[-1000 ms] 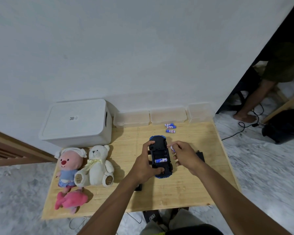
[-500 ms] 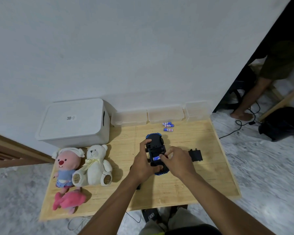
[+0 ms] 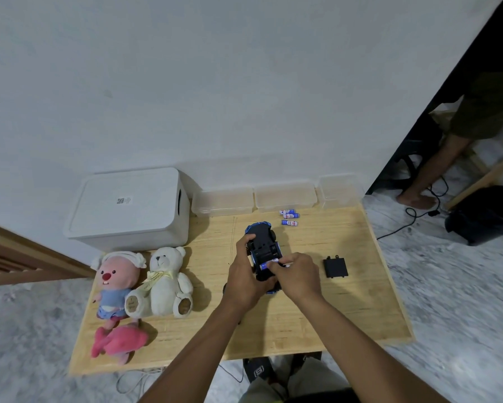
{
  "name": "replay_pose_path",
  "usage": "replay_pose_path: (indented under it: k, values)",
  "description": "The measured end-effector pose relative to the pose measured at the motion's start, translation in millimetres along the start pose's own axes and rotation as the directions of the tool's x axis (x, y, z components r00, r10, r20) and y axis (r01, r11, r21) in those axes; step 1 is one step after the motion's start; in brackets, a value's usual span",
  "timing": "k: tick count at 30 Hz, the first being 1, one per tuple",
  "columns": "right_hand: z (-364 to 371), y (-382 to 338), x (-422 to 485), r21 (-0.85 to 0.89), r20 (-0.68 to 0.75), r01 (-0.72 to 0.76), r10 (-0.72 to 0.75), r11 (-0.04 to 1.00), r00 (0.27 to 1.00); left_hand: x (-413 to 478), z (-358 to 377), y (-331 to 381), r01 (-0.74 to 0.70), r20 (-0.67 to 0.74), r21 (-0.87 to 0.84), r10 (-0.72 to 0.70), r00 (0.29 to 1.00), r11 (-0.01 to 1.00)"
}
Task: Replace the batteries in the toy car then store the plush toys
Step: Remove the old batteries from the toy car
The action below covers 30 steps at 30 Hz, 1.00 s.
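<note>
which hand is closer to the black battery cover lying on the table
Right. The right hand, pinching a battery, is just left of the battery cover, not touching it. The left hand grips the toy car farther left, beyond the right hand.

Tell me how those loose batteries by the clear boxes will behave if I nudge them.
The loose batteries are cylinders lying sideways on the table, so a nudge would probably roll them. Their wrappers look smooth, so perhaps slippery to pinch. Likely rigid and dense for their size.
</note>
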State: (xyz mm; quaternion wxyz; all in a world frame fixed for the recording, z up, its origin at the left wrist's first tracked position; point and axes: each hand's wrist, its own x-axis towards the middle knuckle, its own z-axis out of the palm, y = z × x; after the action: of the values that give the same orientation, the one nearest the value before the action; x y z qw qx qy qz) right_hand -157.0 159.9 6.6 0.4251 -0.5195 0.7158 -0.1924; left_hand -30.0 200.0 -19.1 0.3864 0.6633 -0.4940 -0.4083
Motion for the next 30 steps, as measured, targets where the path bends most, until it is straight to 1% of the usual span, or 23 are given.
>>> replay_pose_path:
  k: [2, 6, 10, 14, 17, 19, 21, 23, 24, 26, 28, 30]
  values:
    - [-1, 0, 1, 0.026, 0.007, -0.022, 0.022, 0.999, 1.000, -1, -2, -1, 0.012, 0.013, 0.007, -0.012, 1.000, 1.000]
    - [-3, 0, 2, 0.054, -0.021, 0.007, -0.006, 0.999, 1.000, -2, -4, -3, 0.037, 0.047, 0.004, -0.037, 0.998, 0.999]
    - [1, 0, -2, 0.169, 0.024, 0.014, -0.019, 0.986, 1.000, 0, -1, -4, 0.027, 0.081, 0.001, -0.027, 0.996, 1.000]
    - [-4, 0, 1, 0.198, -0.006, 0.083, -0.083, 0.977, 0.996, 4, -2, -5, 0.037, 0.112, -0.018, -0.035, 0.993, 0.999]
    - [-16, -3, 8, 0.276, -0.014, 0.077, -0.076, 0.958, 0.997, 6, -2, -4, 0.047, 0.135, -0.004, -0.046, 0.990, 0.999]
    - [-27, -8, 16, 0.320, 0.024, 0.049, -0.060, 0.946, 0.998, 8, -3, -6, 0.066, 0.144, 0.002, -0.066, 0.987, 0.998]
    - [-39, -9, 25, 0.332, 0.100, 0.005, -0.040, 0.943, 0.994, 9, -3, -9, 0.079, 0.166, -0.002, -0.078, 0.983, 0.997]
    - [-49, -8, 31, 0.280, 0.169, -0.034, -0.015, 0.959, 0.986, 10, -3, -13, 0.101, 0.186, -0.016, -0.096, 0.978, 0.995]
    - [-51, -6, 34, 0.222, 0.193, -0.033, -0.011, 0.974, 0.981, 11, -3, -16, 0.119, 0.194, -0.027, -0.111, 0.975, 0.993]
    - [-48, 3, 39, 0.057, 0.204, 0.030, -0.041, 0.998, 0.978, 13, -3, -18, 0.151, 0.213, -0.033, -0.140, 0.967, 0.988]
    - [-41, 17, 42, -0.100, 0.212, 0.123, -0.100, 0.987, 0.972, 14, -4, -20, 0.176, 0.242, -0.024, -0.165, 0.956, 0.984]
    - [-36, 29, 43, -0.144, 0.266, 0.193, -0.149, 0.971, 0.952, 15, -4, -23, 0.194, 0.272, -0.013, -0.183, 0.945, 0.981]
